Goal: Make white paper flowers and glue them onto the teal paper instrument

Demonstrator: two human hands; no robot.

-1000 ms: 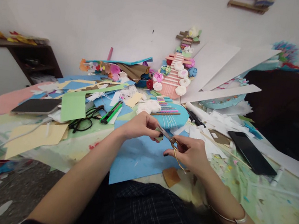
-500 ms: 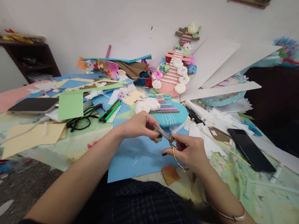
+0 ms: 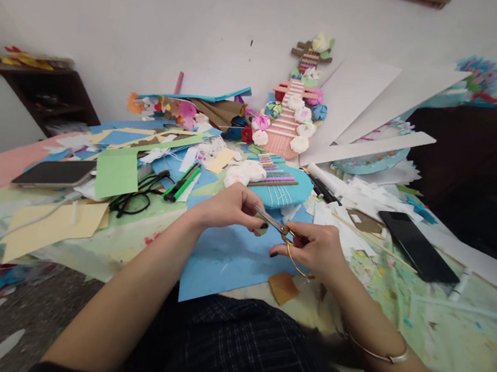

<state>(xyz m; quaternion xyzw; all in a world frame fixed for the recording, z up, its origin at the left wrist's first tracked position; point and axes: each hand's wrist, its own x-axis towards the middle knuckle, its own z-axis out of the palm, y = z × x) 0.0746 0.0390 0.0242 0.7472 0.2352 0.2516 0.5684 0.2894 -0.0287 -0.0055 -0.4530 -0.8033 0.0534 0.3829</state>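
Note:
My right hand (image 3: 321, 249) is closed on the gold-handled scissors (image 3: 288, 237), whose blades point left toward my other hand. Pinched in the fingers of my left hand (image 3: 236, 210) is a small pale green piece (image 3: 262, 228), possibly paper and mostly hidden by the fingers. The scissor tips lie right at those fingers. Both hands are above a blue sheet (image 3: 222, 263). Just beyond them lies a turquoise guitar-shaped craft piece (image 3: 297, 192) with coloured strips, white strings and white flowers on it.
A pink paper-flower craft piece (image 3: 280, 129) leans on the wall. A phone (image 3: 418, 247) lies at right, and a dark tablet-like device (image 3: 55, 173) at left. Black glasses (image 3: 135, 199), green cutters (image 3: 181, 183), a brown scrap (image 3: 282, 287) and paper offcuts cover the table.
My hands stay in nearly the same place. The scissors have shifted very slightly, with the blades looking closer together at my left fingers. The whole view has moved a little.

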